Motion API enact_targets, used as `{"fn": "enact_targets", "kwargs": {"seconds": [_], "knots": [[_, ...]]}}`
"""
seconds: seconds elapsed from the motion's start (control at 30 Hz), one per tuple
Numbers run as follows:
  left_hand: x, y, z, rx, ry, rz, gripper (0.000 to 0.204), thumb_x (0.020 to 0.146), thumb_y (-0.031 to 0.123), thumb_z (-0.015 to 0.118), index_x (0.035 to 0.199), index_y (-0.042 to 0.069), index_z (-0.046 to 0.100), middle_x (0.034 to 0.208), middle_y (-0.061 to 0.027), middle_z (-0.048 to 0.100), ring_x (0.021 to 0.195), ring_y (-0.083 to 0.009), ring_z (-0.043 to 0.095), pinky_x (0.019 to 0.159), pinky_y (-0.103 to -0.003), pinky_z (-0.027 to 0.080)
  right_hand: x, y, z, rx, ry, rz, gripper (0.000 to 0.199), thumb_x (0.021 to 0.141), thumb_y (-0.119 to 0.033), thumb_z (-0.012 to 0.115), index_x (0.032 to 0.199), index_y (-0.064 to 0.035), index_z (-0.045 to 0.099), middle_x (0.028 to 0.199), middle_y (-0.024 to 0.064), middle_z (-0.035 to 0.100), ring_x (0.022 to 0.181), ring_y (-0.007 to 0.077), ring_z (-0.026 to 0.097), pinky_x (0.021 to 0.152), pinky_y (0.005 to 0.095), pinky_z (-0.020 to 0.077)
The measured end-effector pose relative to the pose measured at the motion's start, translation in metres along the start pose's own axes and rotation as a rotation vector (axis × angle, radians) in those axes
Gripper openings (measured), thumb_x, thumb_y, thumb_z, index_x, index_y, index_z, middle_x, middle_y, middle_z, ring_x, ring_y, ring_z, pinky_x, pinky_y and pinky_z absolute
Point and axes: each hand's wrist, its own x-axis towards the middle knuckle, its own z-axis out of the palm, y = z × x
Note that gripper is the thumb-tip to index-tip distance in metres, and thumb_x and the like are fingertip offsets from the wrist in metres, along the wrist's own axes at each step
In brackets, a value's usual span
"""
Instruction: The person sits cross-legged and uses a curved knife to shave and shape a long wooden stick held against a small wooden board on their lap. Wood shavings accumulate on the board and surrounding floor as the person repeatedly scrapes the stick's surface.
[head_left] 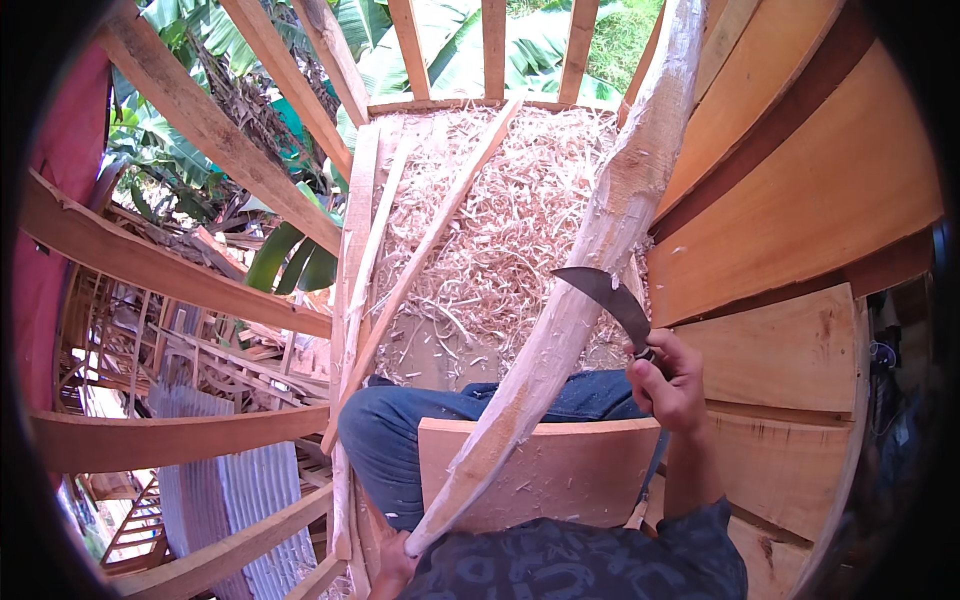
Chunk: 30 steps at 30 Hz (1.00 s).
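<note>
Long pale peeled-wood pole: over blue-jeaned lap, axis near-left to far-right | left hand: nearer, at pole's near end, finger closure can't tell | right hand: right of pole, closed round curved dark-metal knife

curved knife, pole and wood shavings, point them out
Curved knife (617, 298): head view, on the dark blade.
Pole (566, 325): head view, pale midsection.
Wood shavings (510, 220): head view, middle of the heap.

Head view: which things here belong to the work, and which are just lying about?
Seemingly in use:
curved knife, in right hand
pole, left hand at its lower end
board across lap

Just lying about:
wood shavings
wooden strips
</note>
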Motion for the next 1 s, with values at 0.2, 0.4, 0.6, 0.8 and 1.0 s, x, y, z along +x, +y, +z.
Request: {"fn": "enact_targets", "kwargs": {"seconds": [0.2,0.4,0.6,0.8,1.0], "knots": [[0.005,0.002,-0.001,0.001,0.011,-0.003,0.025,0.059,0.016,0.073,0.077,0.005,0.06,0.066,-0.0154,0.056,0.065,-0.0357,0.055,0.061,-0.042,0.041,-0.008,0.011,0.029,-0.289,-0.549,-0.214,0.014,0.088,-0.007,0.056,0.1,0.001,0.054,0.053,-0.004,0.045,0.047,0.0022,0.041,0.043,0.0183,0.0299],[0.006,0.0,-0.001,-0.029,0.006,0.03,0.024,0.061,0.017,0.073,0.076,0.004,0.059,0.068,-0.0164,0.057,0.066,-0.036,0.056,0.06,-0.042,0.043,-0.013,0.006,0.026,0.19,-0.017,0.183,0.015,0.087,-0.006,0.056,0.101,0.0007,0.054,0.057,-0.004,0.048,0.047,0.0011,0.039,0.043,0.0183,0.0301],[0.004,0.01,-0.004,-0.085,0.005,-0.038,0.026,0.062,0.019,0.073,0.078,0.004,0.06,0.069,-0.0157,0.058,0.068,-0.0357,0.057,0.061,-0.042,0.044,-0.003,0.007,0.016,0.137,0.04,0.112,0.018,0.088,-0.007,0.055,0.105,-0.0007,0.055,0.055,-0.0042,0.045,0.045,0.0017,0.039,0.041,0.0182,0.0301],[0.004,0.007,-0.005,-0.051,0.012,-0.025,0.026,0.061,0.02,0.074,0.079,0.005,0.061,0.069,-0.0154,0.059,0.068,-0.0351,0.059,0.062,-0.04,0.045,-0.004,0.014,0.025,-0.16,-0.304,-0.089,0.015,0.088,-0.008,0.055,0.102,-0.0007,0.057,0.056,-0.0034,0.048,0.044,0.0023,0.04,0.04,0.0183,0.0302],[0.006,0.007,-0.004,-0.046,0.004,-0.015,0.029,0.061,0.022,0.075,0.079,0.005,0.061,0.068,-0.0163,0.06,0.065,-0.0355,0.06,0.061,-0.04,0.046,-0.005,0.026,0.023,-0.126,-0.266,-0.013,0.017,0.09,-0.01,0.053,0.103,-0.0007,0.057,0.055,-0.0029,0.046,0.043,0.0033,0.042,0.038,0.0185,0.0296]]}}
